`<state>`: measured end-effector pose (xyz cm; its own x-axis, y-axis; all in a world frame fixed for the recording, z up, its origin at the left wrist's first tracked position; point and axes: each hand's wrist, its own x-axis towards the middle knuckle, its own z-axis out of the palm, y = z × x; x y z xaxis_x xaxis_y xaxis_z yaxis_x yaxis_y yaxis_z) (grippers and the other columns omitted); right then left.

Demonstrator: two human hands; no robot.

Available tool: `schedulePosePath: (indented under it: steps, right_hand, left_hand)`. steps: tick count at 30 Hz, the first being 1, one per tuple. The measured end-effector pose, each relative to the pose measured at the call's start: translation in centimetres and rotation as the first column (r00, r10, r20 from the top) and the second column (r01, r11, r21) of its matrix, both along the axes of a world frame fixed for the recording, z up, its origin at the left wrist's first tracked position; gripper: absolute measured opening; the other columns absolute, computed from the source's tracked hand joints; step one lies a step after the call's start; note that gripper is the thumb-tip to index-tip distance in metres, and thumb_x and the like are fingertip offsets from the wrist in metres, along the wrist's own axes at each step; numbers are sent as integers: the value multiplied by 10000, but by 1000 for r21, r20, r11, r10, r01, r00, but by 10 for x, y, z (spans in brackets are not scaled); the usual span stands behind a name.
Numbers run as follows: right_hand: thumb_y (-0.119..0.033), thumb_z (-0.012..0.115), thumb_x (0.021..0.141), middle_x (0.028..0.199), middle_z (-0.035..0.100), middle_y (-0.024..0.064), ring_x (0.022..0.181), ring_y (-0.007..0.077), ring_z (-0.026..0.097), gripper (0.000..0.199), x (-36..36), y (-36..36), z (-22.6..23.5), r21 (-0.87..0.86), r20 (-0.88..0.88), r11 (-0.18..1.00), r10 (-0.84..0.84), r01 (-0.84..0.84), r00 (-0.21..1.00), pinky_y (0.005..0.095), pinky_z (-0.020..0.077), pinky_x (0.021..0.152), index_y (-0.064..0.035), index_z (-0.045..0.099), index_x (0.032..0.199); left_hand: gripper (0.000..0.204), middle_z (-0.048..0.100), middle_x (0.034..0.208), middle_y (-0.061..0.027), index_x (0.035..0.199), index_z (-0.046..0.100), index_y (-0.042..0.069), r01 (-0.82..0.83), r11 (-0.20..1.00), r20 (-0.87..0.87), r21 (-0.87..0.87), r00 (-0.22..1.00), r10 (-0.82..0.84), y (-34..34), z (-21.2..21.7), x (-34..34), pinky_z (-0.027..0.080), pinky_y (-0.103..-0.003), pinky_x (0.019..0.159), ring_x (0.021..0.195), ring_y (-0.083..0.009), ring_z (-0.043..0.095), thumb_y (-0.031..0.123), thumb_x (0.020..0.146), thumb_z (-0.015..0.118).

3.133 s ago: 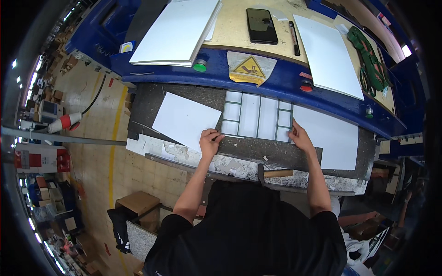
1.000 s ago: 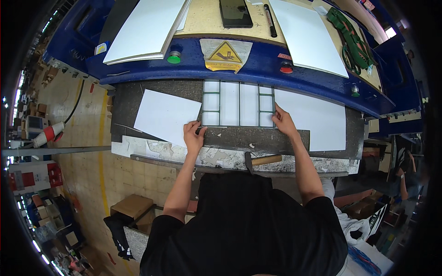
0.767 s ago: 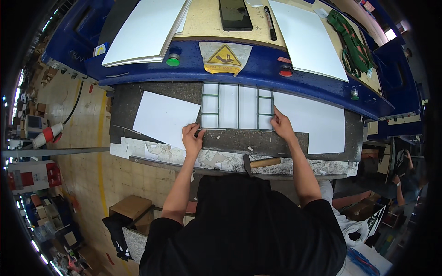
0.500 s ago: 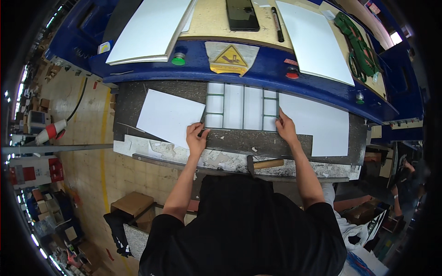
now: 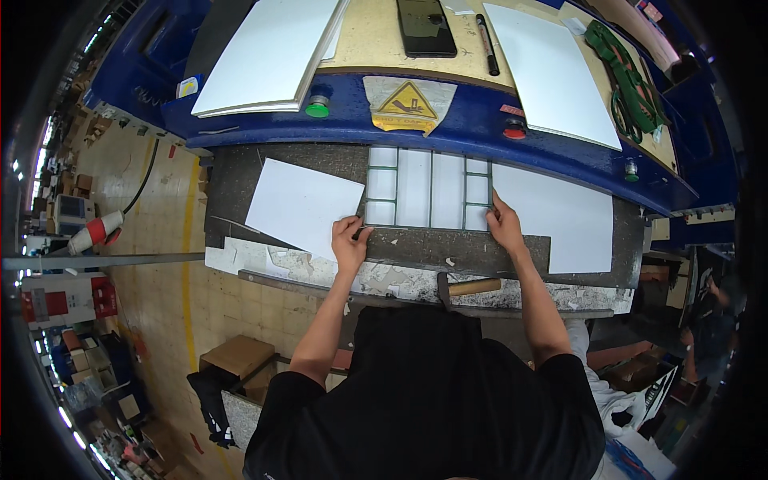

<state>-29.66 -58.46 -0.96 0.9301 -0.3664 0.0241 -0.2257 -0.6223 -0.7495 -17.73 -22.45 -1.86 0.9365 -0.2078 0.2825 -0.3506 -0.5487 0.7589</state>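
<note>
Far left, a glossy white board [image 5: 268, 52] lies flat on the blue machine top [image 5: 336, 120], thin edge showing, w/ a round green button [image 5: 318, 106] just below it. Down on the dark, gritty work surface [image 5: 240, 172] sits a plain white sheet [image 5: 302, 206], matte, tilted a bit. Left hand [image 5: 349, 244] rests at that sheet's right edge, fingers curled down onto the lower left corner of the grid frame [image 5: 428, 190]; it presses rather than grips, as far as I can tell. The frame lies centre on the dark surface, right under the blue ledge: pale rectangular panels split by thin greenish strips (tall panes in the middle, small ones stacked at each side). Below it, a rough, chipped pale edge [image 5: 384, 280] w/ a hammer [image 5: 468, 286], wooden handle, lying flat. Above, a yellow triangle warning sticker [image 5: 408, 102], a black phone [image 5: 426, 28] and a pen [image 5: 487, 34] on tan board. Right hand [image 5: 506, 228] sits on the frame's lower right corner, fingers bent, pressing down. Beside it, another white sheet [image 5: 560, 216]; up top a bigger one [image 5: 552, 76], then green scissors [image 5: 628, 80] far right.
</note>
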Motion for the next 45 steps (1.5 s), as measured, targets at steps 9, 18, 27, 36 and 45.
schedulePosePath:
  steps: [9, 18, 27, 36, 45]
  right_hand:
    - [-103, 580, 830, 695, 539, 100, 607, 204, 551, 625, 4, 3, 1, 32, -31, 999, -11, 12, 999, 323, 471, 614, -101, 400, 1429]
    - [-45, 542, 846, 680, 440, 27, 602, 102, 436, 632, 5, 6, 8, 38, -34, 999, -12, 13, 999, 254, 415, 575, -144, 383, 1450]
    - [-88, 587, 835, 688, 539, 95, 608, 177, 536, 601, 3, 3, 1, 23, 24, 1000, -20, 20, 1000, 302, 468, 629, -104, 428, 1414]
    - [-116, 584, 868, 697, 520, 88, 616, 167, 496, 604, 9, 8, 7, -45, -97, 999, -28, 23, 995, 295, 453, 621, -105, 386, 1438]
    - [-142, 667, 819, 771, 550, 118, 699, 273, 542, 137, -58, 56, 44, -173, 148, 977, -102, 127, 984, 383, 440, 620, -46, 603, 894]
  left_hand:
    - [263, 592, 857, -85, 939, 689, -3, -9, 997, -3, 80, 1000, 9, 2, 2, 0, 452, -349, 753, 837, -263, 533, 63, 696, 764]
    - [226, 584, 829, -94, 935, 684, -6, -9, 998, -8, 61, 1000, 9, 0, 0, -1, 453, -348, 729, 809, -266, 534, 59, 728, 744]
    - [194, 606, 831, -102, 892, 678, -7, -10, 999, 36, 47, 999, 8, -3, -1, -1, 463, -358, 703, 779, -277, 552, 66, 727, 749]
    - [225, 598, 815, -92, 924, 691, 1, 9, 999, 36, 51, 999, -11, 2, 1, 3, 461, -350, 699, 770, -264, 550, 80, 724, 758]
    - [295, 589, 920, -148, 1022, 679, -6, 21, 995, 55, 92, 998, -26, 2, 4, 6, 453, -381, 808, 892, -315, 541, 97, 755, 749]
